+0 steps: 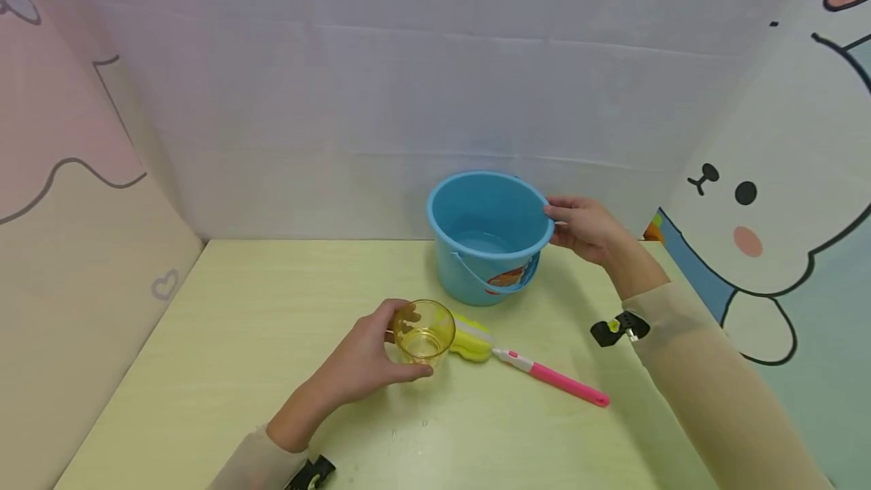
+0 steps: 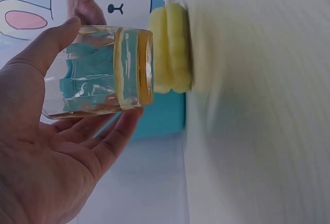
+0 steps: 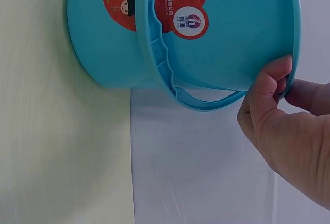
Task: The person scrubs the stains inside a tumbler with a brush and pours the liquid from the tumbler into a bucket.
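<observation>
My left hand point(image 1: 364, 361) grips an amber-tinted clear cup point(image 1: 423, 345), thumb on one side and fingers on the other. In the left wrist view the cup point(image 2: 98, 72) is held off the table. At the back, a blue bucket point(image 1: 452, 271) stands upright on the table, its handle hanging down at the front. My right hand point(image 1: 588, 231) pinches the bucket's rim on the right side, with the thumb over the edge; the right wrist view shows curled fingers under the rim. Beside the cup lies a brush with a yellow sponge head point(image 1: 471, 350) and a pink-and-white handle point(image 1: 568, 384).
The pale wooden table point(image 1: 286, 286) ends at a white cloth wall point(image 1: 306, 134) close behind the bucket. Cartoon-printed sheets close off the left and right sides. A few small drops point(image 1: 425, 423) dot the table near the front.
</observation>
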`<state>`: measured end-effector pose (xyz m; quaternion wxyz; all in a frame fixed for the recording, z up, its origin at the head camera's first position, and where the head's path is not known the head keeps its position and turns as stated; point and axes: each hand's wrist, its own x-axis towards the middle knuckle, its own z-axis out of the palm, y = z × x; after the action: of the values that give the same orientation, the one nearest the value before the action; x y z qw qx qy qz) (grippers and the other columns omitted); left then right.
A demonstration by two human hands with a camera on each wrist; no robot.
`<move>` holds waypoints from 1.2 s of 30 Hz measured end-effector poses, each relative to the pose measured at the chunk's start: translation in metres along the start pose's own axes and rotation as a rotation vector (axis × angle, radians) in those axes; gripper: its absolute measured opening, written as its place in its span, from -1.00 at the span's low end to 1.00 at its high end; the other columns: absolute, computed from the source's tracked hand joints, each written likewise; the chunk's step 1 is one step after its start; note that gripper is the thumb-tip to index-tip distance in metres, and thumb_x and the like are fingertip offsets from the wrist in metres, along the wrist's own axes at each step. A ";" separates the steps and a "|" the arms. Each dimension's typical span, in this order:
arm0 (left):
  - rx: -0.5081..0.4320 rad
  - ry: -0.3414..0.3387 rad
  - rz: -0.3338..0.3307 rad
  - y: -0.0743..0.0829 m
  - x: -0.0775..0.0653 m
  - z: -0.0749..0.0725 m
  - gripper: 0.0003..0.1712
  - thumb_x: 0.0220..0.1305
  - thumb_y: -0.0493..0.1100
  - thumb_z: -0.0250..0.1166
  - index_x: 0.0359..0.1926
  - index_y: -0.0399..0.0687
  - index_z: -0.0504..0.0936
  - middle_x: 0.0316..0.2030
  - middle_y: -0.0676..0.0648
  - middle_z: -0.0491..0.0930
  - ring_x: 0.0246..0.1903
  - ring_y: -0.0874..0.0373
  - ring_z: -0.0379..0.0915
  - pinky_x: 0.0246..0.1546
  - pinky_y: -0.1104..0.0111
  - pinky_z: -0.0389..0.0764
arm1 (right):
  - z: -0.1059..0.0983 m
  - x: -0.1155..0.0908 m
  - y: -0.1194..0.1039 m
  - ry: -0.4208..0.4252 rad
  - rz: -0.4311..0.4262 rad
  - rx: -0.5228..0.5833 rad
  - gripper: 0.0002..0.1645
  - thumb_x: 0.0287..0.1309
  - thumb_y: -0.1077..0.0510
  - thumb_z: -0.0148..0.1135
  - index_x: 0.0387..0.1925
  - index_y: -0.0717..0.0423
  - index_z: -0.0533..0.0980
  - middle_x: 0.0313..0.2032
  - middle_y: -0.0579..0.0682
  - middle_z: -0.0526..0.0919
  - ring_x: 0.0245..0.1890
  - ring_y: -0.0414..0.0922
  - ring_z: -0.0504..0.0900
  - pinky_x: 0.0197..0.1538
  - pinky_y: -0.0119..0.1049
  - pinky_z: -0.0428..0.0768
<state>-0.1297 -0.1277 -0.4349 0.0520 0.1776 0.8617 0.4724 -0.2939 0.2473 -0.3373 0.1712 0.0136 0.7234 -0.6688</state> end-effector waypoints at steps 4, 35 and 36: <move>0.005 0.026 0.022 -0.002 0.003 -0.011 0.01 0.01 0.13 0.73 0.39 -0.07 0.43 0.21 -0.02 0.63 0.05 0.05 0.58 0.14 0.04 0.63 | 0.000 0.000 0.001 0.006 -0.002 0.002 -0.31 0.67 0.14 0.00 0.62 0.31 0.12 0.29 0.25 0.43 -0.12 -0.17 0.71 -0.07 -0.39 0.70; 0.207 0.296 0.060 0.008 0.045 -0.089 0.09 0.08 0.04 0.69 0.49 -0.22 0.31 0.17 -0.21 0.55 0.09 -0.16 0.53 0.09 -0.04 0.63 | 0.009 0.001 0.004 0.012 -0.030 -0.011 -0.35 0.70 0.13 -0.05 0.61 0.31 0.14 0.34 0.28 0.40 -0.06 -0.14 0.71 -0.06 -0.39 0.71; 0.212 0.300 0.061 0.009 0.047 -0.091 0.09 0.08 0.04 0.69 0.49 -0.21 0.31 0.17 -0.21 0.55 0.08 -0.17 0.52 0.07 -0.04 0.64 | 0.009 0.001 0.004 0.013 -0.031 -0.012 -0.35 0.70 0.13 -0.05 0.61 0.31 0.14 0.33 0.28 0.40 -0.06 -0.15 0.71 -0.06 -0.39 0.70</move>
<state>-0.1948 -0.1791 -0.3741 -0.1104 0.1358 0.8989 0.4016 -0.2913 0.2388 -0.3422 0.1561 0.0056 0.7287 -0.6668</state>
